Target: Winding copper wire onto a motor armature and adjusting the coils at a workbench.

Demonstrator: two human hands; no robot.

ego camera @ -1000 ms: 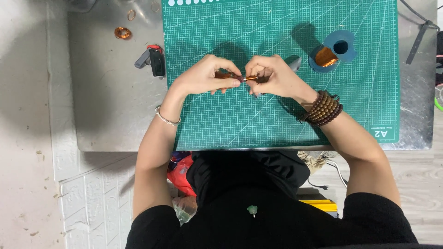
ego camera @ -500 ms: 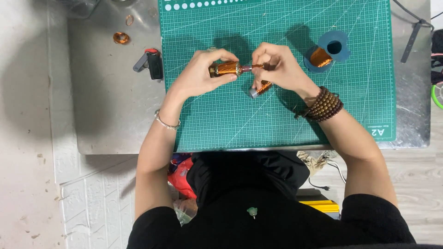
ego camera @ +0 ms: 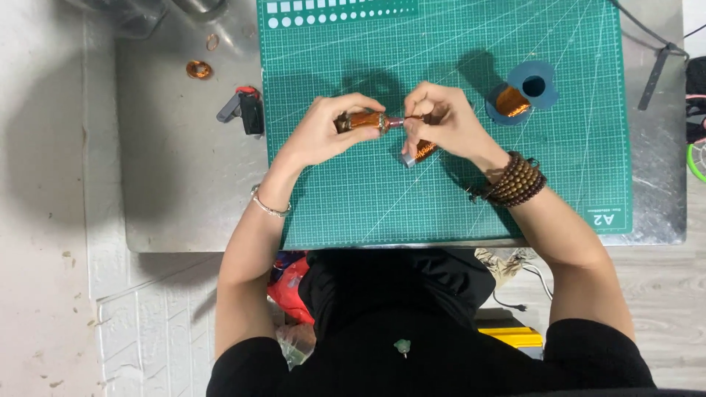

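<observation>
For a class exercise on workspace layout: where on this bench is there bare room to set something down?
Free: the green cutting mat below the hands, to its near edge; the metal table left of the mat, below the black tool. Crowded: mid-mat, where left hand and right hand hold the copper coil, and around the blue spool.

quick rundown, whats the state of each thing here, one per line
left hand: closed around the copper-wound core, held above the mat
right hand: pinching the core's end
copper-wound core: lying level between both hands
small copper coil: under the right hand; held or resting, cannot tell
blue spool: on the mat, copper wire on it
green cutting mat: flat on the table
copper ring: loose on the table
</observation>
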